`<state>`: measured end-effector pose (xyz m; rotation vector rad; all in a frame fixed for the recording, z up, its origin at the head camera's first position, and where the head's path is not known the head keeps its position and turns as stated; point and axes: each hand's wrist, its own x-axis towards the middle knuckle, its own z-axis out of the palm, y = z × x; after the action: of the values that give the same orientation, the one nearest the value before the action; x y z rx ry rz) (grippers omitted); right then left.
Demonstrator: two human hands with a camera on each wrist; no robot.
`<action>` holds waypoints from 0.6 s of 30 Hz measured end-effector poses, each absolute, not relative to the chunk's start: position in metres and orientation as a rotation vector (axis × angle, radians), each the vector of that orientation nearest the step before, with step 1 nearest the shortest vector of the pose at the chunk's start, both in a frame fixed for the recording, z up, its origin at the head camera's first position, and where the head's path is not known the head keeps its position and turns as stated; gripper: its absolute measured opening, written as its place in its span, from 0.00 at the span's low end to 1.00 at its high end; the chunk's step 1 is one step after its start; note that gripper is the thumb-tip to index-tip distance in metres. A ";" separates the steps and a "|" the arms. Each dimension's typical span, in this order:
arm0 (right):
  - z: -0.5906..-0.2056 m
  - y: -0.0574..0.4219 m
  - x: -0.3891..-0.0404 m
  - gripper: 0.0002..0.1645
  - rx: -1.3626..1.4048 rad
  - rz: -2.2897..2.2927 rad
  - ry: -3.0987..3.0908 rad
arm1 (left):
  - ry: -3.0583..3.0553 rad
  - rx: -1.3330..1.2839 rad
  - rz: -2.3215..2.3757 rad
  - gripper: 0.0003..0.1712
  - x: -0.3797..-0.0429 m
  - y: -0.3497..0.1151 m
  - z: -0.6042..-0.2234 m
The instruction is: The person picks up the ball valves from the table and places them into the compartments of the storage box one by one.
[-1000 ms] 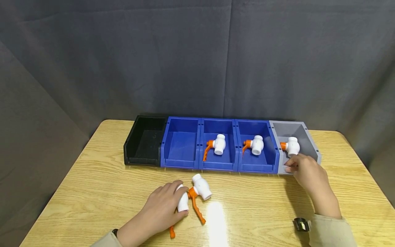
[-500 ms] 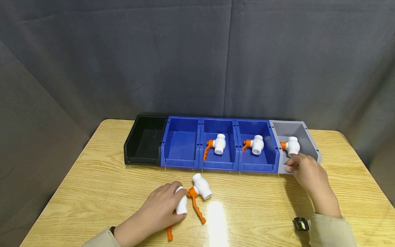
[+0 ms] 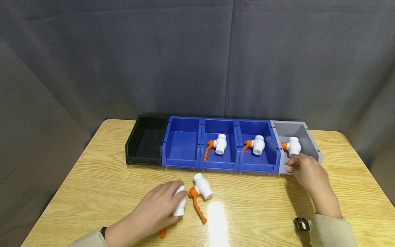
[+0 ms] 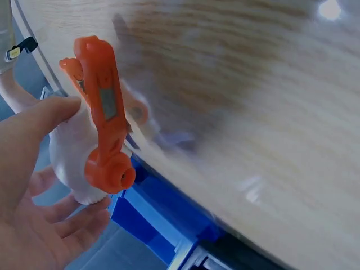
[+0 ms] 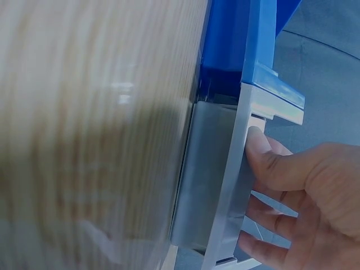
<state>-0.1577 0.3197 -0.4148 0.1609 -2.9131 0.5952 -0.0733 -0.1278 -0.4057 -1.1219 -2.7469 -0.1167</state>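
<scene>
My left hand (image 3: 154, 206) grips a white ball valve (image 3: 180, 203) by its body, near the front of the table. In the left wrist view the valve's orange lever (image 4: 107, 107) shows, with thumb and fingers around the white body. Just right of that hand a second ball valve (image 3: 203, 187) lies on the wood, its lever pointing forward. My right hand (image 3: 310, 173) is at the front of the grey bin (image 3: 311, 142), below the ball valve (image 3: 294, 146) lying there. Its fingers are loosely bent, thumb by the bin's lip in the right wrist view, holding no valve.
Joined in a row left of the grey bin are a black bin (image 3: 145, 160) and three blue bins (image 3: 182, 164). The middle blue bin holds a ball valve (image 3: 220, 144); the right blue bin holds another valve (image 3: 258, 145). A dark curtain (image 3: 197, 58) hangs behind the table (image 3: 247, 212).
My left hand has shifted slightly left with the gripped ball valve, away from the valve lying beside it. My right hand has stayed at the grey bin.
</scene>
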 end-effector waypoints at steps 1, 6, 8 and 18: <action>-0.415 0.320 -0.158 0.05 0.162 0.594 -2.910 | -2.727 -1.135 -0.099 0.35 -0.073 -0.128 -0.404; -0.417 0.319 -0.158 0.05 0.162 0.599 -2.914 | -2.623 -1.192 -0.054 0.38 -0.075 -0.130 -0.396; -0.416 0.319 -0.158 0.04 0.162 0.599 -2.920 | -2.589 -1.208 -0.054 0.39 -0.076 -0.130 -0.393; -0.414 0.320 -0.158 0.04 0.164 0.598 -2.918 | -2.513 -1.279 0.039 0.39 -0.090 -0.121 -0.384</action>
<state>-0.1579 0.3203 -0.4136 0.1644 -2.9179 0.5981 -0.0896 -0.1211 -0.3835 -1.2789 -2.5125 0.0393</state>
